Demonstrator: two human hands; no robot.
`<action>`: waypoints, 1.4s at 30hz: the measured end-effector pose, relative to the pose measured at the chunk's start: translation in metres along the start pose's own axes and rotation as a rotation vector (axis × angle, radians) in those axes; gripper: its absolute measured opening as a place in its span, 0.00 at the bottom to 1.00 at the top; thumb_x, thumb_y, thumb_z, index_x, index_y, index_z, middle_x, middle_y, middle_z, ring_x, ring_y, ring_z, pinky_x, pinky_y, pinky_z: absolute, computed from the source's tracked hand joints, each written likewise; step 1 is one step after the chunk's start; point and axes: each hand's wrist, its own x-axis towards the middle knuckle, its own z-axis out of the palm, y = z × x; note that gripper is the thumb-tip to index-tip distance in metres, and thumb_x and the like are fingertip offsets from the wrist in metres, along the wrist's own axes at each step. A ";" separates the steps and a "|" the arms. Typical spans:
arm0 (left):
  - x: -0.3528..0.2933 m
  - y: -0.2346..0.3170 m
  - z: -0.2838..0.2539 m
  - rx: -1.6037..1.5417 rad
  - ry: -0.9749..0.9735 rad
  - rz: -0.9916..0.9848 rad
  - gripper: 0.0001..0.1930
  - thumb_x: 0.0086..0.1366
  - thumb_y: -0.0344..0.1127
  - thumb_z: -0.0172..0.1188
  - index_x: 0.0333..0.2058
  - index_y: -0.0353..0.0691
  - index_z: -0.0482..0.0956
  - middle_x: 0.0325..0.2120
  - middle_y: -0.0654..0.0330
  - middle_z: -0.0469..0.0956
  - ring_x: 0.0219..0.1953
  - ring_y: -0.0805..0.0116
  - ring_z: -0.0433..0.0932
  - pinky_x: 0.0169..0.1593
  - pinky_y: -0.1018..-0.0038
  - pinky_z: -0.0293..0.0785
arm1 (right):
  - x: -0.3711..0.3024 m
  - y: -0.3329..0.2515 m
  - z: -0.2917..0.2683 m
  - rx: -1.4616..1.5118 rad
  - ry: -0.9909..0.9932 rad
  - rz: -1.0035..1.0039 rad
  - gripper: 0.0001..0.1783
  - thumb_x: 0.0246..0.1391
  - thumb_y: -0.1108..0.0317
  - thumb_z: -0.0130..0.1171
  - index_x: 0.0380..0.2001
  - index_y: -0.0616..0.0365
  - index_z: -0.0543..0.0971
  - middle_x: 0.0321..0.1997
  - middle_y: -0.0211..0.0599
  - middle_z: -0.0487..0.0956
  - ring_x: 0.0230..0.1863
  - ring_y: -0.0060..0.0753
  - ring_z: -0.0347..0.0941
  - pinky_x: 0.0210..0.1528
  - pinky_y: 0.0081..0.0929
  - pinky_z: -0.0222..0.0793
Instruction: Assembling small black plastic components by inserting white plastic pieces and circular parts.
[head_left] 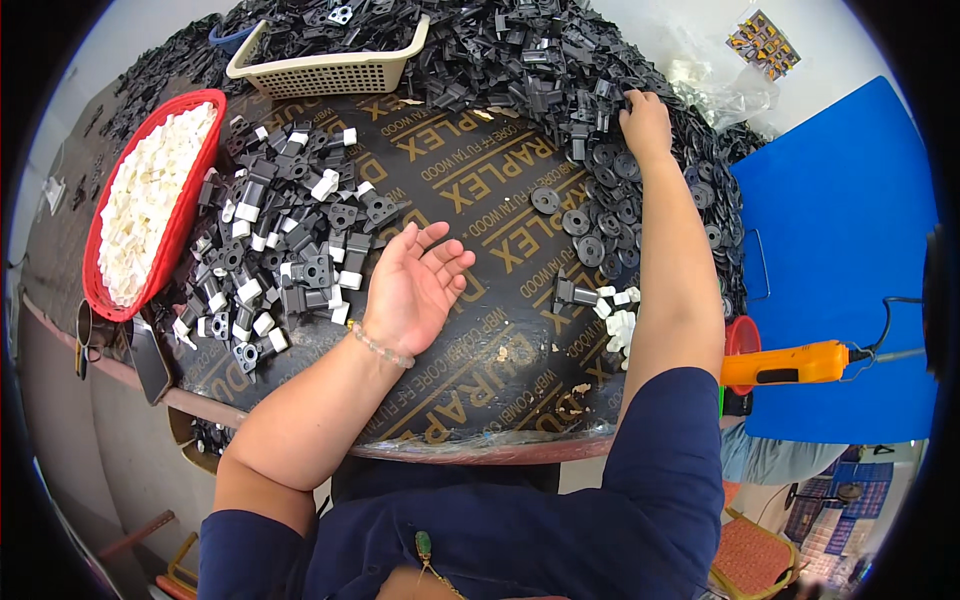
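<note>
My left hand [418,290] rests palm up over the table, its fingers loosely curled and apart, with nothing in it. A bead bracelet circles that wrist. Beside it on the left lies a spread of black plastic parts with white pieces fitted on them [310,270]. Out at the far right, my right hand [646,125] reaches to the edge of a big heap of loose black plastic parts [520,65]. Its fingers are bent but apart, and I see nothing held between them; the fingertips are partly hidden. Black round discs [590,250] lie just below that hand.
A red basket [208,105] of small white pieces stands left. A cream basket [330,80] holds black parts at the back. White pieces [620,335] lie near my right arm. An orange electric screwdriver [800,363] sits by a blue panel [850,270]. A phone [150,360] lies at the left edge.
</note>
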 end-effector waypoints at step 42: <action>-0.008 -0.012 0.006 0.144 -0.307 0.011 0.27 0.74 0.38 0.53 0.67 0.44 0.56 0.56 0.53 0.72 0.55 0.62 0.74 0.60 0.60 0.70 | -0.150 -0.183 -0.181 1.012 -0.866 -0.260 0.21 0.51 0.66 0.68 0.49 0.60 0.80 0.32 0.34 0.82 0.33 0.22 0.75 0.37 0.23 0.71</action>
